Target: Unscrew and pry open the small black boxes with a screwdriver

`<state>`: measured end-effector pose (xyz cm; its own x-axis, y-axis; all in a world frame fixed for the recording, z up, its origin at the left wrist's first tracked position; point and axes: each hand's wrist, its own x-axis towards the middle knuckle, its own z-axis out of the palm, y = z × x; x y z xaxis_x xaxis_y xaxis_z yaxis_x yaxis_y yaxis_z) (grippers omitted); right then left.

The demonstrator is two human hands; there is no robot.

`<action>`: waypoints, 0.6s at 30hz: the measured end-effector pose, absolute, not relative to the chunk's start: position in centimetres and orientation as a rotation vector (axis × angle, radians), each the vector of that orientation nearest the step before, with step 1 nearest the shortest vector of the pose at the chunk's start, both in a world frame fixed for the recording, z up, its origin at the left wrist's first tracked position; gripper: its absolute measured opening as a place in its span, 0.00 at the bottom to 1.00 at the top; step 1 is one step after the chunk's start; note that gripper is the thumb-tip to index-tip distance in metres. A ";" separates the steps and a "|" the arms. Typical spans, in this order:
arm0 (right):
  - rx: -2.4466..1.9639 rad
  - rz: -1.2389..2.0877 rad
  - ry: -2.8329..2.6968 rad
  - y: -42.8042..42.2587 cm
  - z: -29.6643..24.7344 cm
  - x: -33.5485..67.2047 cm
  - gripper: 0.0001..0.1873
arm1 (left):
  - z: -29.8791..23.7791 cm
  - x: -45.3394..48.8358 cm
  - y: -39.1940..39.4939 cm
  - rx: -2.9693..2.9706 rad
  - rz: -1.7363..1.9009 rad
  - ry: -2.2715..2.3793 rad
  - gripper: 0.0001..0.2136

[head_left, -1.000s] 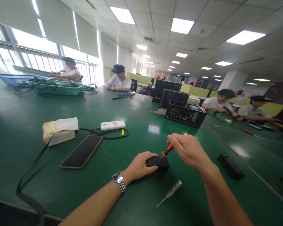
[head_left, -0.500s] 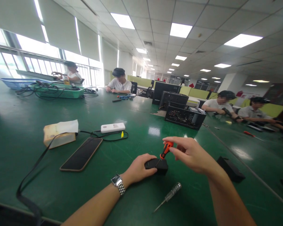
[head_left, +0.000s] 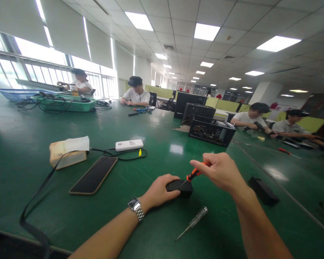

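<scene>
My left hand (head_left: 159,191) presses down on a small black box (head_left: 181,187) on the green table (head_left: 21,144), fingers wrapped over its near end. My right hand (head_left: 220,171) pinches an orange-handled screwdriver (head_left: 194,173), whose tip rests on top of the box. A clear-handled screwdriver (head_left: 194,222) lies loose on the table just in front of the box. A steel watch (head_left: 136,208) sits on my left wrist.
A dark phone (head_left: 94,175), a tissue pack (head_left: 68,151), a white power bank (head_left: 129,144) and black cables lie to the left. Another black box (head_left: 264,191) lies to the right. An open computer case (head_left: 212,132) stands beyond. Several people sit at the far edges.
My right hand has closed back round the orange screwdriver and tilted its handle further to the right. The left hand and the box have stayed put.
</scene>
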<state>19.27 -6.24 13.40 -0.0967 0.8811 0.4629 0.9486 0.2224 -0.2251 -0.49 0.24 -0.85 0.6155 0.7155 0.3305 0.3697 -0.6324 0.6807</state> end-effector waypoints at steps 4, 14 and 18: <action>-1.612 -0.038 -2.109 -7.0 14.3 19.6 0.17 | -0.8 -0.6 0.2 2.274 0.803 0.843 0.19; -1.589 -0.002 -2.107 -7.1 14.3 19.6 0.14 | -0.3 -0.5 0.0 2.239 0.782 0.863 0.19; -1.642 0.014 -1.949 -6.8 13.9 19.6 0.18 | -0.2 -0.5 0.1 2.257 0.802 0.854 0.17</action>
<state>19.57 -6.75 13.94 -0.0700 0.9045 0.4207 0.8982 0.2406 -0.3679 -0.50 0.08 -0.19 0.6124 0.7221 0.3218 0.3664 -0.6200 0.6938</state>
